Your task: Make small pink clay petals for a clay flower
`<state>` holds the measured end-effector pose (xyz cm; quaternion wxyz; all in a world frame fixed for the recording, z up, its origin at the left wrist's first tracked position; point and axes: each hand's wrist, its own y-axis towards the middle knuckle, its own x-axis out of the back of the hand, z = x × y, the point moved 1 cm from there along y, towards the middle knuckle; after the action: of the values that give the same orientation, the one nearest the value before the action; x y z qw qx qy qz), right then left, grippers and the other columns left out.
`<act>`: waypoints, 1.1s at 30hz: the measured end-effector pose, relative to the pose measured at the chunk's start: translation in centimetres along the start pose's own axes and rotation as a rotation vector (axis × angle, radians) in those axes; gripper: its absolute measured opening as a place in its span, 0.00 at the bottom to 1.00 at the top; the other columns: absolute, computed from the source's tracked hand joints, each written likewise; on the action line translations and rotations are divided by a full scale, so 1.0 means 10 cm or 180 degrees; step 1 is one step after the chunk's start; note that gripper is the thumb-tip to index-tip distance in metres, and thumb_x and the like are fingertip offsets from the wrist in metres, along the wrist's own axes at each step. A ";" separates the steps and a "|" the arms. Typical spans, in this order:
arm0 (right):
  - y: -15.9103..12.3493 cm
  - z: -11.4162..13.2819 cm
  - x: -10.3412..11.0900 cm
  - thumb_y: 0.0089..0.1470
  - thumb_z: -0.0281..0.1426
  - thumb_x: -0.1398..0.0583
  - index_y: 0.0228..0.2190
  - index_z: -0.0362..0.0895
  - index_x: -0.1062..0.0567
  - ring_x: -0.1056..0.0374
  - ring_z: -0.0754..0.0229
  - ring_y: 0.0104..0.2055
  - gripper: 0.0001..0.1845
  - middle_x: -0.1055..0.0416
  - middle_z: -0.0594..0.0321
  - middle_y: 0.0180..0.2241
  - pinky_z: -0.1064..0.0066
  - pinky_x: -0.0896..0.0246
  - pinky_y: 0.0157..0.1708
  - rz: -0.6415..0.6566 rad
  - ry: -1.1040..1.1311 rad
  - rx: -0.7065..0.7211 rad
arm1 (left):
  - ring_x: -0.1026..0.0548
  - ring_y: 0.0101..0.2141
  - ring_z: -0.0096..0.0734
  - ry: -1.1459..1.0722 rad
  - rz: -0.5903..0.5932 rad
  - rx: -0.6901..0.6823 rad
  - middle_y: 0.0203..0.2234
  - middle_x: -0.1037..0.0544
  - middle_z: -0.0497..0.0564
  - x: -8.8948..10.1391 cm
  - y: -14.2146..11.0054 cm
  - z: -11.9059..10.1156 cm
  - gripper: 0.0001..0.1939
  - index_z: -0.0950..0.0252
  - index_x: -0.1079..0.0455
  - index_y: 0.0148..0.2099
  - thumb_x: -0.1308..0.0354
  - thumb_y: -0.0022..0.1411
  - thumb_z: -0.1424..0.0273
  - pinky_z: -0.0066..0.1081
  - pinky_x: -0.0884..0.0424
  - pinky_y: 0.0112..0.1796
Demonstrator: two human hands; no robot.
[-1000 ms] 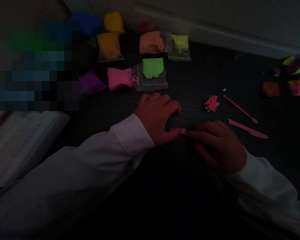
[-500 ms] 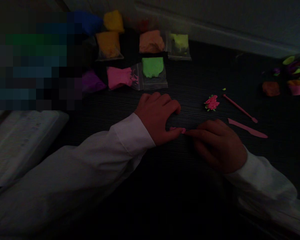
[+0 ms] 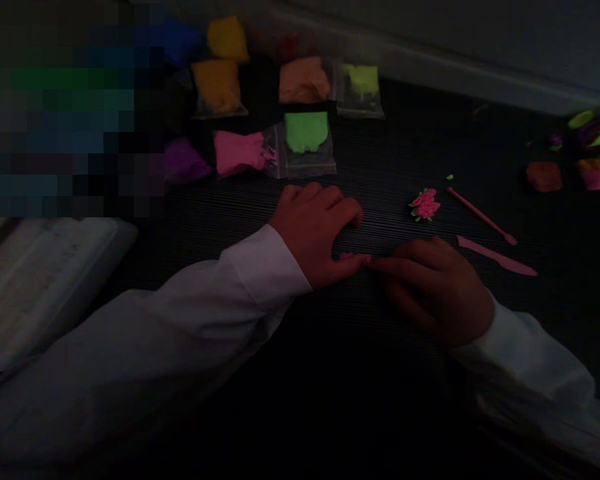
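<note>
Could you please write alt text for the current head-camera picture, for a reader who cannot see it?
A left hand and a right hand meet at a small pink piece on a dark table. A pink flower, a pink rod and a pink knife lie nearby; farther back are bags of colourful material.

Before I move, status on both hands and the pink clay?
Left hand thumb against small pink clay piece; right hand fingertip at its right end; pink knife tool lying beyond right hand, nothing between the hands but clay.
</note>
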<state>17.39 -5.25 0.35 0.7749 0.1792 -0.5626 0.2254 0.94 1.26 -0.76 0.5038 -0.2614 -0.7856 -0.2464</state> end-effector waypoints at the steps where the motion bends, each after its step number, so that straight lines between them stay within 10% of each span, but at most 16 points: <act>1: 0.00 0.00 0.00 0.44 0.29 0.50 0.38 0.44 0.34 0.45 0.63 0.28 0.16 0.38 0.60 0.28 0.69 0.54 0.28 -0.0004 -0.0006 -0.0005 | 0.39 0.33 0.37 -0.0009 0.0001 -0.0010 0.29 0.35 0.51 0.00 0.00 0.00 0.19 0.64 0.39 0.34 0.50 0.42 0.56 0.36 0.49 0.32; 33: 0.00 -0.01 -0.01 0.45 0.29 0.50 0.36 0.42 0.33 0.44 0.63 0.27 0.14 0.37 0.60 0.26 0.69 0.54 0.27 -0.0069 -0.0042 0.0093 | 0.38 0.32 0.36 -0.0069 -0.0016 -0.0085 0.29 0.34 0.50 -0.01 0.00 0.03 0.18 0.63 0.38 0.34 0.50 0.42 0.58 0.35 0.49 0.31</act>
<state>17.40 -5.24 0.22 0.7709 0.1982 -0.5624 0.2240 0.81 1.46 -0.97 0.4910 -0.2688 -0.7883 -0.2553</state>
